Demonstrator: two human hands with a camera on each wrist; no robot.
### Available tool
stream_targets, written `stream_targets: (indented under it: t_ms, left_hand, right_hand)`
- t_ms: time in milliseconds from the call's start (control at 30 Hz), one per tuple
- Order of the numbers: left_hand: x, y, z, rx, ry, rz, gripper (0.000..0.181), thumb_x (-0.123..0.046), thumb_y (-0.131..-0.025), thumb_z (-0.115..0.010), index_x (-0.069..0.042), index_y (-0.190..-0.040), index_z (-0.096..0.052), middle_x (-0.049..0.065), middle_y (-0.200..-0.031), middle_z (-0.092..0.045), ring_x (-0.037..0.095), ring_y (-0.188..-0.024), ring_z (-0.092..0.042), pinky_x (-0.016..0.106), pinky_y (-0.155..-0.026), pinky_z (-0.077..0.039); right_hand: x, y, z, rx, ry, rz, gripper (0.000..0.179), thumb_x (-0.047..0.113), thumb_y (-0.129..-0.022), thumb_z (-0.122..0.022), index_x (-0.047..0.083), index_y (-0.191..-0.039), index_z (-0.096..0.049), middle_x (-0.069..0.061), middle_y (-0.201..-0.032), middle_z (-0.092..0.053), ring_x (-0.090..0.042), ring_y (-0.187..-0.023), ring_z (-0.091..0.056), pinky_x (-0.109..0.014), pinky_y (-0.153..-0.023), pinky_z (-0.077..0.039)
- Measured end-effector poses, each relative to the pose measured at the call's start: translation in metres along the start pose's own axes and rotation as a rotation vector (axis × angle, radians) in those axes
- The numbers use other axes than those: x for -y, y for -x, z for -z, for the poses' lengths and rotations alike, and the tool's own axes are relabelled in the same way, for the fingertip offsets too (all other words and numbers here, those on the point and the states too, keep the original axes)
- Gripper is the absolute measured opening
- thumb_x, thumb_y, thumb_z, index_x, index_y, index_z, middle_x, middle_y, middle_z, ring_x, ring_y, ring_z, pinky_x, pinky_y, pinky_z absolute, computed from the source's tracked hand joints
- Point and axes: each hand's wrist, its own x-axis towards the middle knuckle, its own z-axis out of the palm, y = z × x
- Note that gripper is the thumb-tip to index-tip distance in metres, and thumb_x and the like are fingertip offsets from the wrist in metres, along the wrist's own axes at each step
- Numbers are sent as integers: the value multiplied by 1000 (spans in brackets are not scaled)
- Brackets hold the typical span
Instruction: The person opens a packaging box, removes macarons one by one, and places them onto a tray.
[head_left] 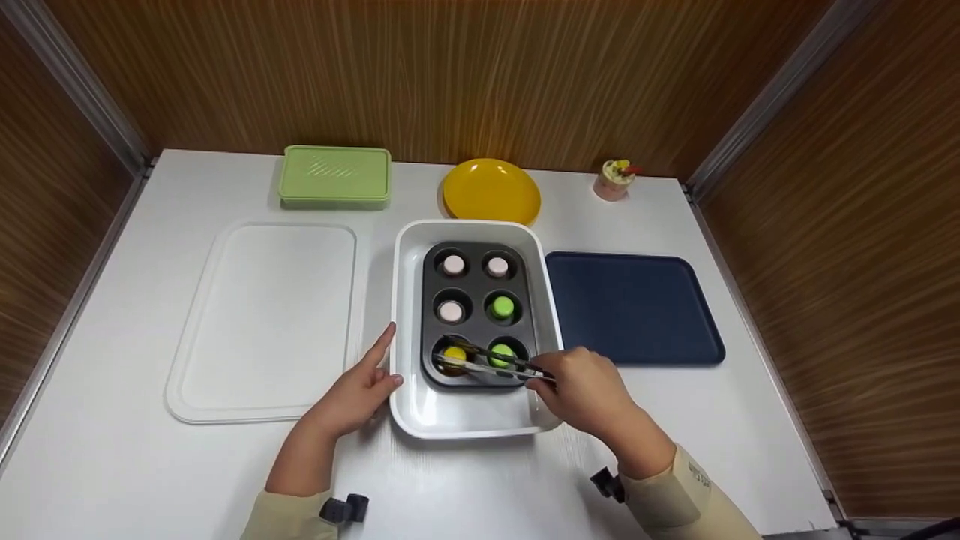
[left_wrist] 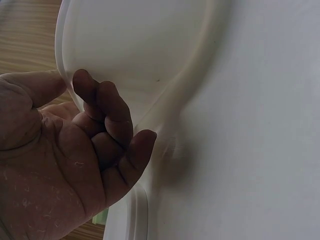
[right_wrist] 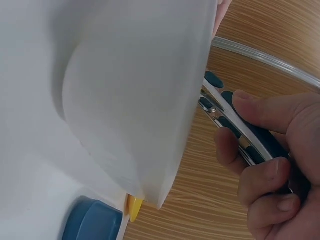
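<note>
In the head view my right hand (head_left: 589, 390) grips a pair of metal tongs (right_wrist: 255, 142) with dark grips. The tongs' ends reach into the front-left cup of a dark muffin tin (head_left: 476, 324), on either side of a small yellow piece (head_left: 454, 354). The tin lies inside a white tub (head_left: 400, 300). Green pieces (head_left: 502, 307) sit in two right-hand cups and pale pink pieces (head_left: 453, 264) in three others. My left hand (head_left: 352, 397) touches the tub's left rim with index finger and thumb; its other fingers curl loosely below the rim in the left wrist view.
A white tray (head_left: 277, 315) lies left of the tub, a dark blue tray (head_left: 634, 309) to its right. Behind stand a green lidded box (head_left: 335, 176), a yellow plate (head_left: 491, 191) and a small decorated cup (head_left: 612, 184). Wood-grain panels (head_left: 420, 75) enclose the table.
</note>
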Motion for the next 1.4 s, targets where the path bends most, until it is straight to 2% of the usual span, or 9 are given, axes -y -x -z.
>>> stream_targets:
  t_ms: [333, 600, 867, 1067, 1233, 1400]
  left_hand:
    - [2, -1, 1, 6, -34, -1, 79, -11, -108, -61, -17, -172, -15, -2, -66, -50, 10, -52, -43, 26, -53, -39]
    - [3, -2, 0, 5, -17, 19, 80, -9, -107, -60, -20, -172, -15, -1, -65, -50, 12, -54, -43, 26, -53, -40]
    - [3, -1, 0, 13, -17, 20, 79, -10, -108, -59, -20, -172, -14, -1, -66, -50, 12, -54, -42, 26, -53, -39]
    - [2, 0, 1, 17, -11, 32, 78, -10, -109, -58, -22, -172, -13, 0, -67, -50, 11, -51, -42, 25, -52, -39]
    - [1, 0, 0, 16, 0, 32, 79, -10, -109, -58, -22, -172, -14, 0, -67, -50, 11, -51, -41, 24, -51, -39]
    - [1, 0, 0, 13, 4, 32, 79, -10, -109, -59, -22, -172, -14, 0, -66, -50, 11, -52, -42, 25, -52, -39]
  right_hand:
    - [-4, 6, -3, -24, -41, 24, 9, 15, -89, -85, 12, -95, -79, 3, -81, -75, -18, -67, -71, -41, -56, -55]
    - [-7, 8, 0, -33, -81, 52, 12, 14, -89, -85, 10, -99, -80, 0, -86, -78, -18, -71, -73, -40, -58, -57]
    - [-11, 9, 7, -69, -113, 27, 12, 12, -88, -86, 11, -99, -82, 2, -85, -78, -9, -66, -67, -35, -56, -54]
    - [-18, 11, 13, -109, -113, 7, 17, 11, -87, -87, 12, -103, -83, 0, -91, -80, -14, -75, -74, -41, -61, -58]
    - [-26, 13, 19, -145, -110, -11, 17, 13, -86, -88, 14, -103, -84, 3, -88, -79, -14, -70, -69, -45, -60, -56]
    - [-32, 15, 24, -165, -117, -16, 15, 12, -87, -88, 12, -100, -83, 3, -86, -77, -11, -70, -65, -42, -61, -55]
